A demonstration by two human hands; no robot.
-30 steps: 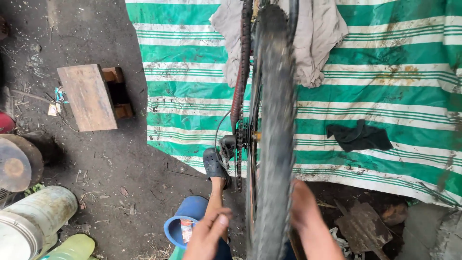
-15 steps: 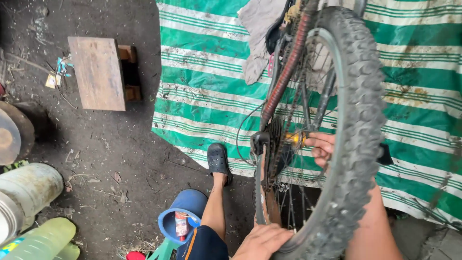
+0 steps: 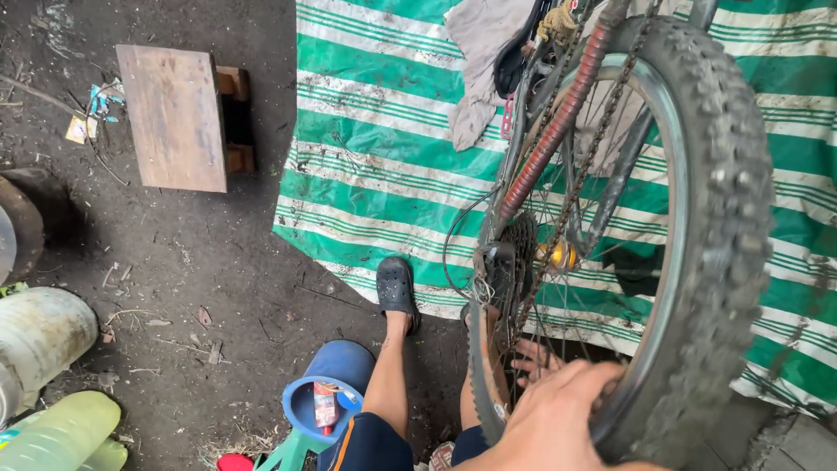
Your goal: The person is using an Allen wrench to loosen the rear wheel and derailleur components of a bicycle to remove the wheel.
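Observation:
An upturned bicycle's rear wheel (image 3: 724, 227), with a knobby tyre, rusty chain (image 3: 567, 209) and sprocket cluster (image 3: 514, 262), stands right in front of me. My left hand (image 3: 558, 423) comes up from the bottom edge and grips the tyre and rim at the wheel's lowest part. Fingers of my right hand (image 3: 534, 356) show through the spokes on the wheel's far side, spread apart just below the sprockets; the rest of that hand is hidden. My bare leg and black sandal (image 3: 397, 288) are planted left of the wheel.
A green-and-white striped tarp (image 3: 384, 148) lies under the bike, with a grey cloth (image 3: 479, 61) draped on the frame. A wooden stool (image 3: 179, 113) stands on dirt at upper left. A blue container (image 3: 323, 401), white jug (image 3: 39, 336) and pale green bottle (image 3: 52, 436) sit lower left.
The view has swung left, so the wheel now shows from its side. My left hand has shifted along the tyre's bottom; my right hand has dropped from the hub to below the sprockets.

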